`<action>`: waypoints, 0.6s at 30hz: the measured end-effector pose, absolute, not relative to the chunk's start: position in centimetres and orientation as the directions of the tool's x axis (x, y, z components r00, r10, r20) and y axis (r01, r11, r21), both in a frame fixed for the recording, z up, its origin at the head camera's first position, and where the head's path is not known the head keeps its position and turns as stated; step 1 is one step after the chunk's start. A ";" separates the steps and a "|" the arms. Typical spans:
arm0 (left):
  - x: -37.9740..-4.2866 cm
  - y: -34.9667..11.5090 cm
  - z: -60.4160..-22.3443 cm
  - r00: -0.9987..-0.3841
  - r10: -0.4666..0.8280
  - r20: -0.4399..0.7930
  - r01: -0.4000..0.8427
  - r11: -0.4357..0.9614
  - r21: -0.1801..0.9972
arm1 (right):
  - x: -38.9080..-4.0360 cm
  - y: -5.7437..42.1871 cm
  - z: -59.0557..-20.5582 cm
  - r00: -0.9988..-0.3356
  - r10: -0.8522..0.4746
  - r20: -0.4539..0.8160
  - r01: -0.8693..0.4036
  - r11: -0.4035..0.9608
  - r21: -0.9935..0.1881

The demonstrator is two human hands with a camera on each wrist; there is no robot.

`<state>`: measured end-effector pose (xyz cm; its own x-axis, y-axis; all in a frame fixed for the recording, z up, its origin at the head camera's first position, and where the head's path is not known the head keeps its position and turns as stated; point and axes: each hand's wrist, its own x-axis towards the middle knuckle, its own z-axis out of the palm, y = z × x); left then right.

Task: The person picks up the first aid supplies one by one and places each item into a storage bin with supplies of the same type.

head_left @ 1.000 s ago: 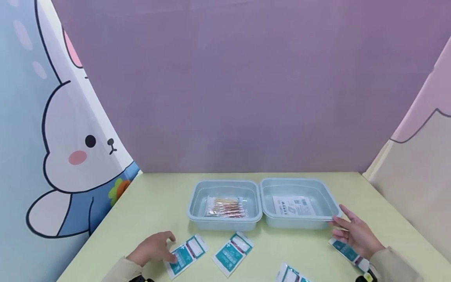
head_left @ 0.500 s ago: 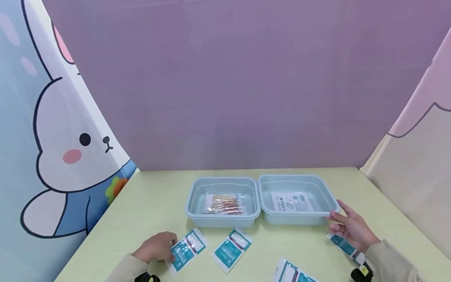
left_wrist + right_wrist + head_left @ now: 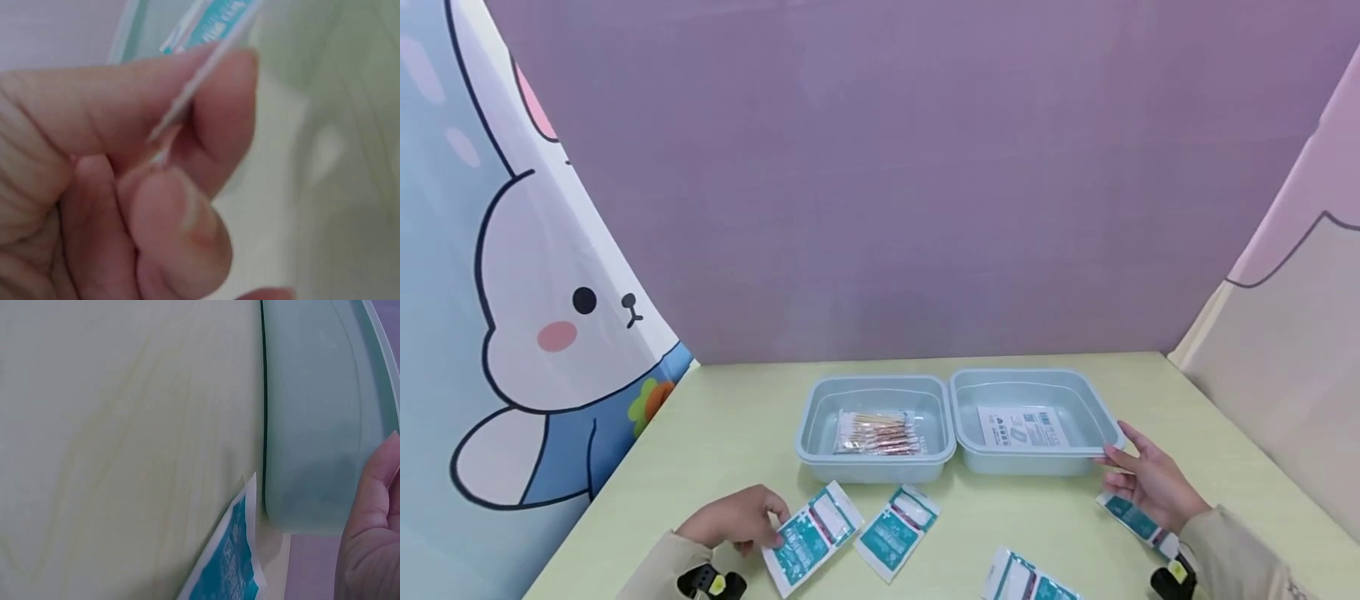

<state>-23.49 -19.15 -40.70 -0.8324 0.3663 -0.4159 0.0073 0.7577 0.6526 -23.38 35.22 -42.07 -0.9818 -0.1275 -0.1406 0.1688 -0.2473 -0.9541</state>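
Observation:
My left hand [image 3: 737, 521] pinches a small flat teal-and-white packet [image 3: 812, 537] by its near left side. The packet tilts up from the table, and in the left wrist view its thin edge [image 3: 200, 78] shows between thumb and finger. My right hand [image 3: 1153, 487] holds the front right corner of a light blue plastic basin [image 3: 1030, 461], thumb at the rim. A white printed label sheet [image 3: 1021, 427] lies inside that basin. Beneath the right hand is another teal packet [image 3: 1131, 517], partly covered. In the right wrist view the basin's side wall [image 3: 312, 425] is near the thumb.
A second light blue basin [image 3: 872, 472] stands directly left of the first, with a clear bag of cotton swabs [image 3: 882, 435] inside. Two more packets lie in front: one in the middle [image 3: 897, 533], another [image 3: 1026, 581] at the bottom edge. A purple panel [image 3: 925, 183] rises behind the table.
My left fingers have taken hold of the left packet and lifted it off the table, slightly to the right. My right hand stays at the basin corner; the view has shifted a little.

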 end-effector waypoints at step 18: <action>-24.3 -17.2 -39.3 -0.769 0.545 -0.335 0.061 0.584 0.810 | -23.2 35.3 -41.8 -0.979 -0.118 -0.168 0.188 -0.184 -0.965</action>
<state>-24.27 -17.24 -39.27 -0.7685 0.5449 -0.3353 0.0606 0.5838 0.8097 -23.23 35.30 -41.81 -0.9788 -0.1177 -0.1678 0.1876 -0.1838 -0.9649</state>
